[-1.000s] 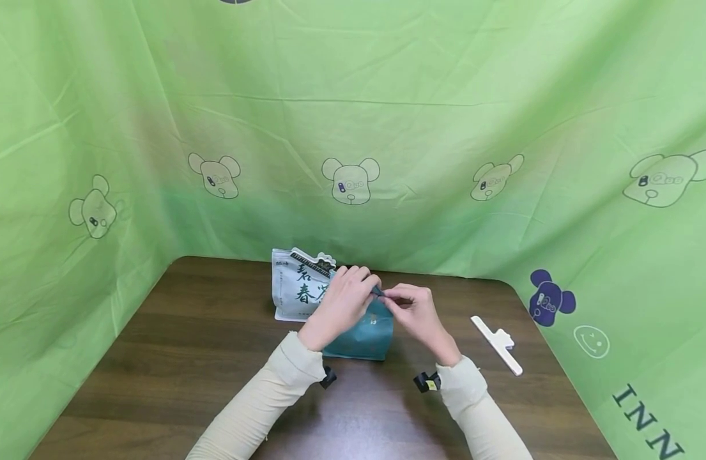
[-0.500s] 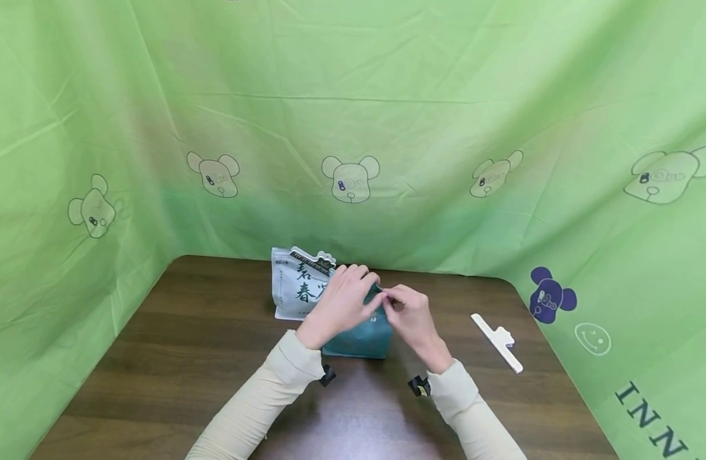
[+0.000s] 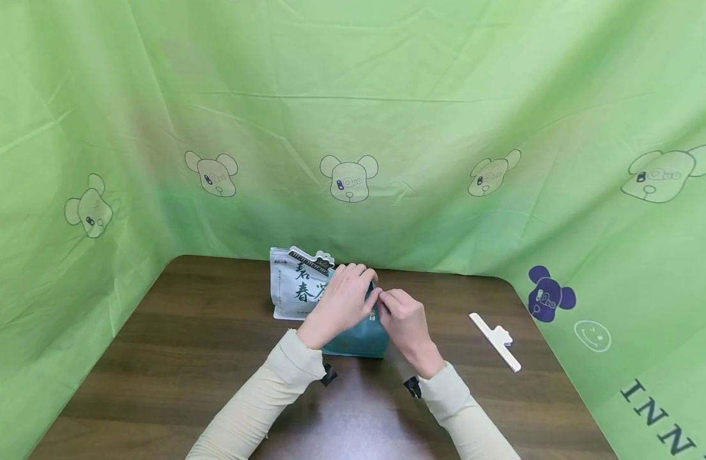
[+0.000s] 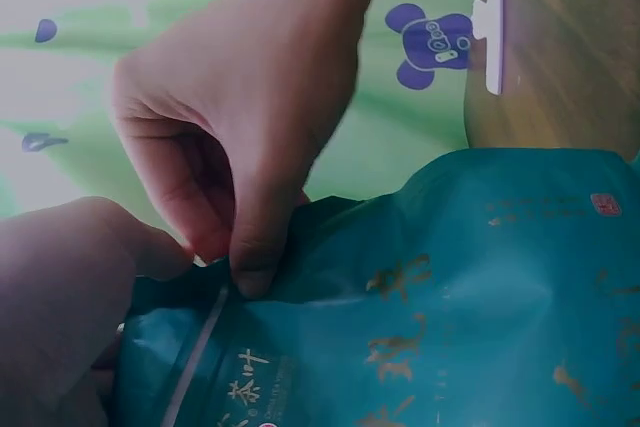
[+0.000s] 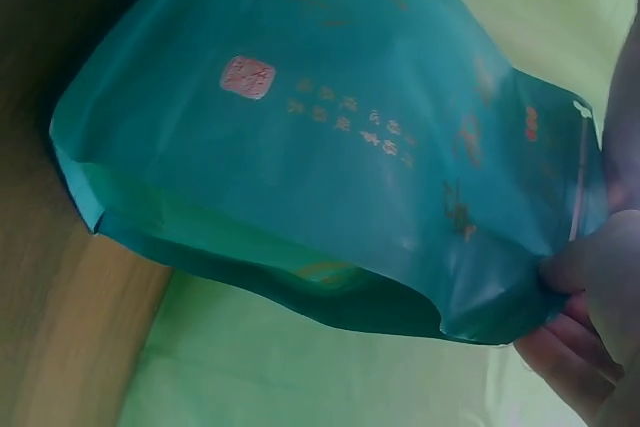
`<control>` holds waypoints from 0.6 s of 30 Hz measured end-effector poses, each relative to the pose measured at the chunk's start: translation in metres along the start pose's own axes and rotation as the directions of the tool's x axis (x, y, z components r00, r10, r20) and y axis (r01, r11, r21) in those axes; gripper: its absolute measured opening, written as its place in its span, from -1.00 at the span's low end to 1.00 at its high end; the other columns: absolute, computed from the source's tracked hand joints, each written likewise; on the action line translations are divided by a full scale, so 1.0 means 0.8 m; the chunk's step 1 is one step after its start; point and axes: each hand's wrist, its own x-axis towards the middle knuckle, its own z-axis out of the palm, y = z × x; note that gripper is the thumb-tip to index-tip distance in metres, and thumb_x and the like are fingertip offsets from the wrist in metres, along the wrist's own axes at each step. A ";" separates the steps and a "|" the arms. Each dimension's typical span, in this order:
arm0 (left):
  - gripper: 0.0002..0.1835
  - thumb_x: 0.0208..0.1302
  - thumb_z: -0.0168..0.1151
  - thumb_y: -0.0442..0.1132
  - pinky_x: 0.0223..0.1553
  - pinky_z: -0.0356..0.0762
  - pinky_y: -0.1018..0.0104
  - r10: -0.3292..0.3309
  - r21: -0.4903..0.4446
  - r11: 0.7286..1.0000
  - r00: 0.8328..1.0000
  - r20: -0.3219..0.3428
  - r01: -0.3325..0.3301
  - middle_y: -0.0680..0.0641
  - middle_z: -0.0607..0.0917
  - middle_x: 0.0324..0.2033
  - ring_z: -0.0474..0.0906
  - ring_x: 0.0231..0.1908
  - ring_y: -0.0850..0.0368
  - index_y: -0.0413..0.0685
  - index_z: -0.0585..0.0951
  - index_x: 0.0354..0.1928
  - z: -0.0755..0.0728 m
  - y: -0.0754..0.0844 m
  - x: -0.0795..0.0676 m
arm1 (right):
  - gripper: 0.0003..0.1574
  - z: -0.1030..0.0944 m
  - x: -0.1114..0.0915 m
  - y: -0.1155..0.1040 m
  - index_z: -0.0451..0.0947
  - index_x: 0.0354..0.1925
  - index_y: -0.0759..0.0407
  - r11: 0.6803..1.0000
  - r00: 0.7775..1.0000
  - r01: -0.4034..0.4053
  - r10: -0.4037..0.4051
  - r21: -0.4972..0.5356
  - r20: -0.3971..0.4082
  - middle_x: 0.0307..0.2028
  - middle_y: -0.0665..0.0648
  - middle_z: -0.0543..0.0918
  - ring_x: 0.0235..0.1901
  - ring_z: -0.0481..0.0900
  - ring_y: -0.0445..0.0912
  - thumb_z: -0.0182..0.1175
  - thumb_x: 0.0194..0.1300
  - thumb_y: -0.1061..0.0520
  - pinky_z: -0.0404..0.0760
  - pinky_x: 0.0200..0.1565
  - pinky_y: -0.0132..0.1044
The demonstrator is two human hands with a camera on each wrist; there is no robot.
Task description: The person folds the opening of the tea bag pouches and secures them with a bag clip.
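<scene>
A teal tea bag stands upright on the table, printed in gold characters. My left hand grips its top from the left, covering much of the upper edge in the head view. At the top right corner my right hand pinches the bag's edge between thumb and fingers. The left wrist view shows the right thumb pressing right beside the pale seal strip, with the left hand close by. In the right wrist view the fingers of the right hand pinch the bag's end, and its side gusset bulges open.
Behind and left of the teal bag stands a white tea bag with dark characters, its corner held by a clip. A white bag clip lies on the brown table at the right. Green cloth hangs around the table.
My right hand has shifted slightly left and down, its fingertips now against the left thumb. The dark fold that showed between the hands is now mostly covered. The left hand stays put.
</scene>
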 end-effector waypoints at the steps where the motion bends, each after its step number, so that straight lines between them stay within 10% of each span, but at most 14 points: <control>1: -0.89 0.39 0.29 -0.14 -0.15 0.44 0.23 0.004 -0.002 1.000 1.000 0.006 -0.004 0.04 0.65 -0.32 0.56 -0.25 0.07 -0.01 0.65 -0.20 -0.001 0.000 0.000 | -0.86 0.001 0.000 -0.001 0.69 -0.46 0.33 1.000 1.000 0.005 -0.005 -0.010 -0.001 -0.54 0.15 0.63 -0.54 0.62 0.01 0.41 -0.03 0.47 0.64 -0.48 -0.17; 18: -0.93 0.42 0.24 -0.28 -0.13 0.43 0.24 0.031 -0.003 1.000 0.997 0.077 -0.031 0.01 0.69 -0.25 0.56 -0.20 0.06 -0.04 0.67 -0.13 -0.003 0.000 -0.001 | -0.78 0.000 -0.007 -0.007 0.75 -0.25 0.38 0.999 0.998 -0.051 0.052 -0.012 0.021 -0.45 0.19 0.69 -0.46 0.66 0.06 0.45 0.06 0.45 0.67 -0.43 -0.12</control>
